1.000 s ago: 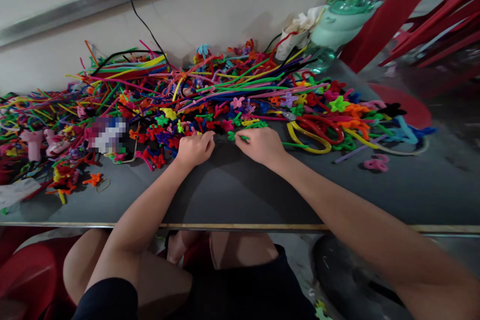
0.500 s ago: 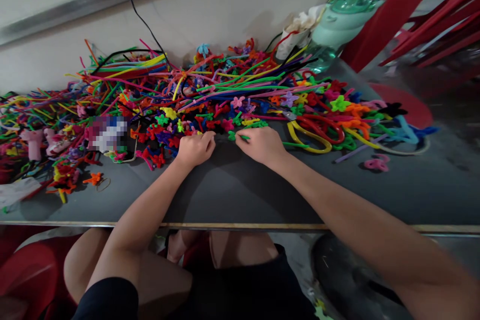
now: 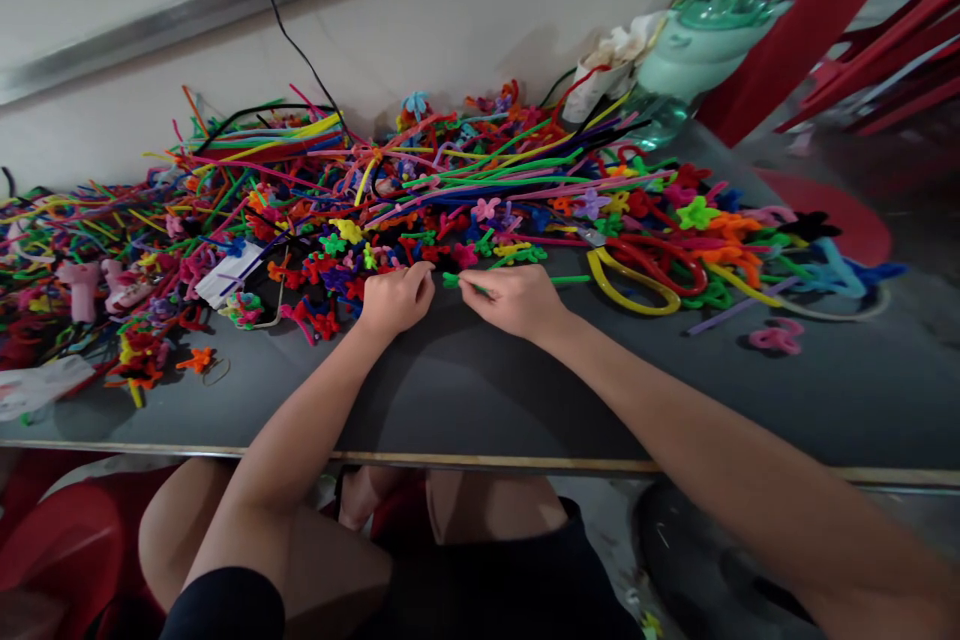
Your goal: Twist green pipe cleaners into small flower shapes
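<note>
My right hand [image 3: 514,298] pinches a green pipe cleaner [image 3: 451,280]. Its bent, looped end pokes out to the left of the fingertips, and a straight tail runs out to the right behind the hand. A short gap to the left, my left hand [image 3: 397,300] is closed with thumb and fingers pressed together; what it may hold is hidden. Both hands are over the dark table [image 3: 480,400], in front of a heap of pipe cleaners and small twisted flowers [image 3: 349,230]. Close to the right hand lie scissors [image 3: 637,298] with red and yellow handles.
A green-tinted water bottle [image 3: 690,50] stands at the back right by a white cup of crumpled paper [image 3: 592,90]. A black cable [image 3: 281,15] hangs down the wall. Further right are a pink twisted shape [image 3: 776,336] and red chairs [image 3: 817,30]. A plastic bag [image 3: 45,385] lies at left.
My right hand has come slightly closer to my left hand, with the green loops shifting left. More of the green tail shows on the right. The whole view has shifted a little.
</note>
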Tool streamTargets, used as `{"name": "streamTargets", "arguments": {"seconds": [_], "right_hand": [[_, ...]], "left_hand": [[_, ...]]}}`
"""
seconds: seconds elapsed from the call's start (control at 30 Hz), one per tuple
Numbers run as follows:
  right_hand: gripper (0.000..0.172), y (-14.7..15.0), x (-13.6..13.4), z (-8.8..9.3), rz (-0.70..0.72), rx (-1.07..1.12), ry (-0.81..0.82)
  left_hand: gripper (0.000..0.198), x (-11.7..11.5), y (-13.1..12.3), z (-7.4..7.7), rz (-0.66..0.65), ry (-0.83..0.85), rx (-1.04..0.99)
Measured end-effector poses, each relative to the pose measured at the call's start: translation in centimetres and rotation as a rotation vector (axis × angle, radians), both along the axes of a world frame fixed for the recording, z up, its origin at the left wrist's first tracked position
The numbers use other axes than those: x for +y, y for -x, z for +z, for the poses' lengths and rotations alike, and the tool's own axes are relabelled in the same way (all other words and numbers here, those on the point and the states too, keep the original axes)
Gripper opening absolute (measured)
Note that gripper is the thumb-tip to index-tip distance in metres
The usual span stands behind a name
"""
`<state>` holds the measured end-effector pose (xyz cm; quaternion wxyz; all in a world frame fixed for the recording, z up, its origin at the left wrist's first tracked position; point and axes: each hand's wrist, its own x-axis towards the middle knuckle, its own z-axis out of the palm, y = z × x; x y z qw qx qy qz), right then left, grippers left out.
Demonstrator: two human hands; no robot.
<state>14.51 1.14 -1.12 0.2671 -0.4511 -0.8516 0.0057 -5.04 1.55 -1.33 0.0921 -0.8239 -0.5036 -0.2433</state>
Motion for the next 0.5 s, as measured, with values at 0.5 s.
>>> {"name": "streamTargets", "arguments": {"seconds": [0.5], "right_hand": [[0.018, -0.9, -0.1, 0.1, -0.208, -0.052, 0.216]], "left_hand": [[0.035, -0.3, -0.4, -0.2, 0.003, 0.008, 0.03]]}}
